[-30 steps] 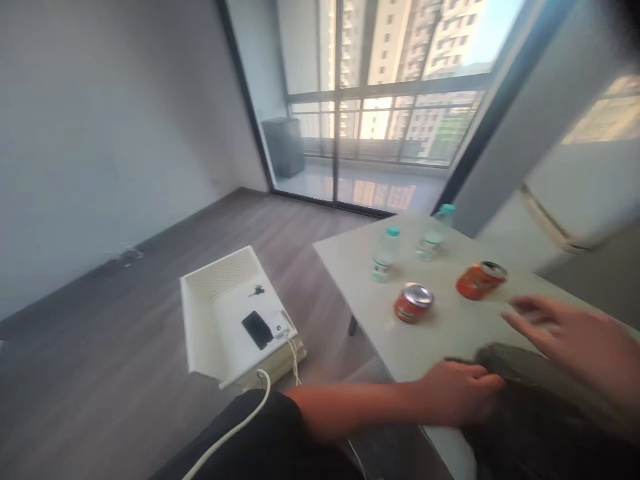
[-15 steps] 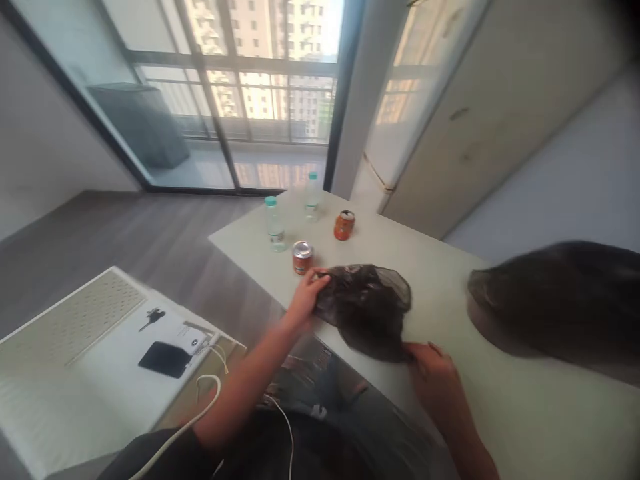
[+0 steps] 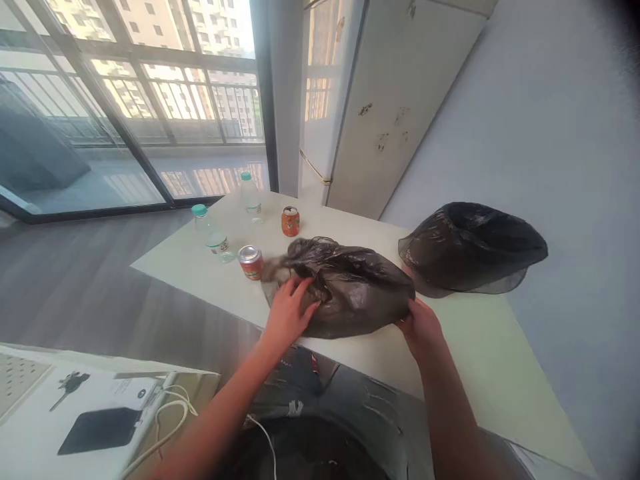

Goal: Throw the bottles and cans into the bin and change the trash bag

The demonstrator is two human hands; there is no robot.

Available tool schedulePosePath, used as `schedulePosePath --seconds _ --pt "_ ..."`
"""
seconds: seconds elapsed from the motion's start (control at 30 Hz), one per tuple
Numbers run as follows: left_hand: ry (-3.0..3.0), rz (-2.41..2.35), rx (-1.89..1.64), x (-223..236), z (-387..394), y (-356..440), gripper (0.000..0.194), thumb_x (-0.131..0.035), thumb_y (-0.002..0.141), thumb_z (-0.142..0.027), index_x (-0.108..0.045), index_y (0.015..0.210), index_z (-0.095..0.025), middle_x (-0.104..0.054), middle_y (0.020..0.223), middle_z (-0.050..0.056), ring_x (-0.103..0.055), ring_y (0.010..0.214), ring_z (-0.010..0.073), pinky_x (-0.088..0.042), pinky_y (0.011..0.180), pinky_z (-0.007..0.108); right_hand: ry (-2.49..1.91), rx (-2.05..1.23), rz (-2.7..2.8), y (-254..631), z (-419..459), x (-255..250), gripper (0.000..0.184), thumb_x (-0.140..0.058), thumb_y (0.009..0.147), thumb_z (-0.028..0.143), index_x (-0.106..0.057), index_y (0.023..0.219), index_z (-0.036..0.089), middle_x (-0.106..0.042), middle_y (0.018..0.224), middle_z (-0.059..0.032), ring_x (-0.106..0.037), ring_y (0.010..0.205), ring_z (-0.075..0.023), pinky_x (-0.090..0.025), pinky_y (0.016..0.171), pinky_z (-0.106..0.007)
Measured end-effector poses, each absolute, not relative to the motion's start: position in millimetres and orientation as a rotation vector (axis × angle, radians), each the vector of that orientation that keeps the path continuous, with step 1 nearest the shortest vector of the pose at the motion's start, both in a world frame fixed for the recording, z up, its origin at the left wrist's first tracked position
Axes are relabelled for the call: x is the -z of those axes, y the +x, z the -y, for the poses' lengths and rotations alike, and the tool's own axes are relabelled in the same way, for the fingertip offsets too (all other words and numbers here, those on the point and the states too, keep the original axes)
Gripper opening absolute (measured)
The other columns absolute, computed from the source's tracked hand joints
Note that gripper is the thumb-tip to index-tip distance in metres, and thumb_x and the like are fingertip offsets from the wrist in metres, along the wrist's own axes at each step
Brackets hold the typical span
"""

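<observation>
A crumpled dark plastic bag [image 3: 350, 287] lies on the pale table [image 3: 470, 353] in front of me. My left hand [image 3: 287, 310] grips its left end, fingers pressed into the folds. Its right end is pinched in my right hand [image 3: 423, 327]. Just left of the bag stands an orange can [image 3: 250, 261], close to my left hand. A second orange can [image 3: 290, 221] stands further back, and two clear bottles with teal caps [image 3: 213, 231] [image 3: 250, 197] stand near it.
A second dark bag [image 3: 470, 248], puffed open, sits at the table's right against the wall. A pale cabinet [image 3: 395, 100] stands behind the table. A white box [image 3: 30, 433] with a phone [image 3: 100, 430] and a white cable [image 3: 165, 427] lies on the floor at lower left.
My head has turned right, so the table and bags have shifted left in view. My hands have spread to the two ends of the bag, which now lies longer and flatter.
</observation>
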State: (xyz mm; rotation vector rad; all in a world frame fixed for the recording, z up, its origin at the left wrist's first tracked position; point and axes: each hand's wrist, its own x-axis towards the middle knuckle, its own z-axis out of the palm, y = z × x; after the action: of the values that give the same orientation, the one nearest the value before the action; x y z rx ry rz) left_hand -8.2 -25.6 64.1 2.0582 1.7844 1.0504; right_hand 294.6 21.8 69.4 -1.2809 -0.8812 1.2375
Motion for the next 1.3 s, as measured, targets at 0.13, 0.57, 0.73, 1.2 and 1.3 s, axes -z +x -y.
schedulePosePath --seconds 0.13,0.57,0.73,1.2,1.3 --pt "1.920 -1.767 -0.915 -33.9 25.2 -10.5 0.022 -0.055 0.095 -0.013 -0.070 0.109 -0.020 -0.074 0.109 0.008 -0.071 0.102 0.0242 -0.057 0.094 0.038 -1.547 -0.404 1.001 302.8 15.0 -77.0 0.037 -0.071 0.075 0.024 -0.067 0.112 0.023 -0.070 0.108 -0.0079 -0.067 0.089 -0.0249 -0.056 0.072 -0.035" --pt "1.973 -1.700 -0.993 -39.2 33.4 -18.7 0.026 -0.053 0.089 -0.011 -0.066 0.110 -0.020 -0.072 0.108 0.007 -0.069 0.107 0.0250 -0.057 0.096 0.041 -1.687 -0.574 2.124 257.2 -55.2 -76.3 0.015 -0.072 0.082 0.014 -0.081 0.091 0.023 -0.079 0.089 -0.0060 -0.072 0.088 -0.0255 -0.054 0.087 -0.037" --pt "2.063 -1.613 -1.289 -90.4 55.7 -4.9 0.043 -0.063 0.094 -0.021 -0.056 0.136 -0.022 -0.060 0.142 0.012 -0.057 0.133 0.0292 -0.049 0.113 0.049 -1.352 0.022 1.580 291.8 -41.9 -158.7 0.018 -0.063 0.096 0.030 -0.078 0.095 0.020 -0.076 0.095 -0.0070 -0.066 0.082 -0.0223 -0.053 0.081 -0.036" --pt "2.458 -0.849 -1.403 -169.7 74.6 96.4 0.081 -0.075 0.090 -0.030 -0.033 0.158 -0.019 -0.051 0.157 0.020 -0.043 0.153 0.0367 -0.038 0.124 0.064 -1.298 -0.073 1.864 333.6 61.5 -219.1 0.007 -0.073 0.093 0.022 -0.079 0.091 0.025 -0.077 0.088 -0.0022 -0.066 0.082 -0.0209 -0.054 0.075 -0.036" --pt "2.456 -0.578 -1.376 -167.6 68.7 137.9 0.078 -0.066 0.091 -0.021 -0.029 0.159 -0.017 -0.055 0.155 0.018 -0.044 0.152 0.0349 -0.032 0.128 0.063 -1.142 -0.148 2.048 307.2 102.3 -211.9 0.022 -0.060 0.099 0.011 -0.077 0.093 0.024 -0.076 0.090 -0.0042 -0.066 0.092 -0.0221 -0.056 0.082 -0.039"
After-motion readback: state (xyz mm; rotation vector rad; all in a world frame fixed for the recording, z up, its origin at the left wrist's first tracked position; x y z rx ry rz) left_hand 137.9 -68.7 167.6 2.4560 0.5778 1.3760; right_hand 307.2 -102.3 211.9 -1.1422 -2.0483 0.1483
